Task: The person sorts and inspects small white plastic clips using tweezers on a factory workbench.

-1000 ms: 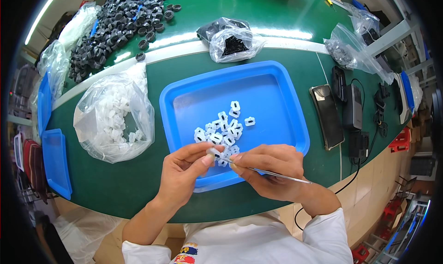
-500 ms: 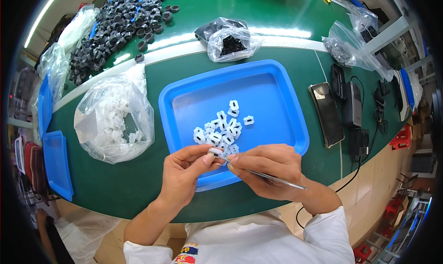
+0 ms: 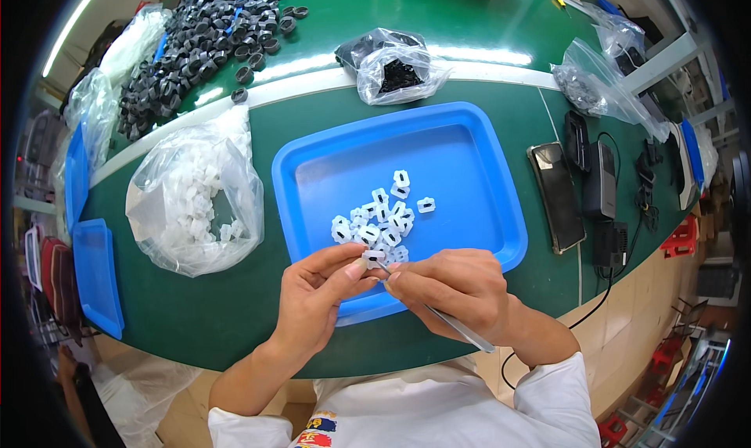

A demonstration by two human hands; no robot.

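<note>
My left hand (image 3: 311, 298) pinches a small white plastic piece (image 3: 374, 256) with a dark slot, over the near edge of the blue tray (image 3: 512, 248). In my right hand (image 3: 458, 291) is a pair of metal tweezers (image 3: 463, 331), its tip touching or almost touching that piece. The flat back end of the tweezers sticks out toward my right wrist. Just beyond my fingers, a loose pile of similar white pieces (image 3: 389, 218) with black centres lies in the tray. Whether the tips grip anything is too small to tell.
A clear bag of white pieces (image 3: 199, 197) stands left of the tray, a bag of small black parts (image 3: 399, 76) behind it. Many black caps (image 3: 188, 64) are heaped far left. A phone (image 3: 555, 194) and a charger (image 3: 598, 182) with cables lie to the right.
The tweezers have turned in my right hand, so their flat side shows and the back end points lower. The held piece has tilted, its slot facing up more.
</note>
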